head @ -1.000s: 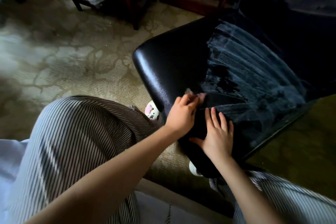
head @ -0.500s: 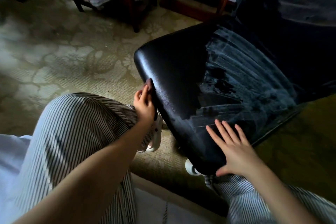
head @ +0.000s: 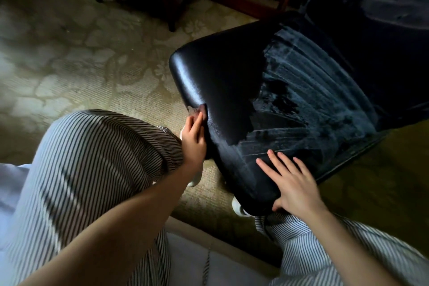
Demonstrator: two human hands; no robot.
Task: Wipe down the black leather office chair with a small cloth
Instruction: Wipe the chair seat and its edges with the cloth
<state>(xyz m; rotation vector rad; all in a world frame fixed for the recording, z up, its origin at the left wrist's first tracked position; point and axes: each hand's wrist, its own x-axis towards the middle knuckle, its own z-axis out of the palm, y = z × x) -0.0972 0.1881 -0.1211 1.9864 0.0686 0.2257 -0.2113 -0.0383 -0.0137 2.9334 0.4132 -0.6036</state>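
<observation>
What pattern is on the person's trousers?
Thin dark and white stripes on the trousers, clearest in the head view over the left knee.

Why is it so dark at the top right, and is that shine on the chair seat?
Head view: light falls from the left on the carpet, so the seat shows a glossy streak along its left edge; the backrest sinks into shadow, the cloth is dim and slightly blurred, and edges bend from the wide lens.

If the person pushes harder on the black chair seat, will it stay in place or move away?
The chair seat would probably slide or roll rather than tip: a white caster shows beneath its near edge. The right hand lies flat on the seat, likely bracing it. The left hand presses the cloth against the side edge, so that push goes sideways.
</observation>
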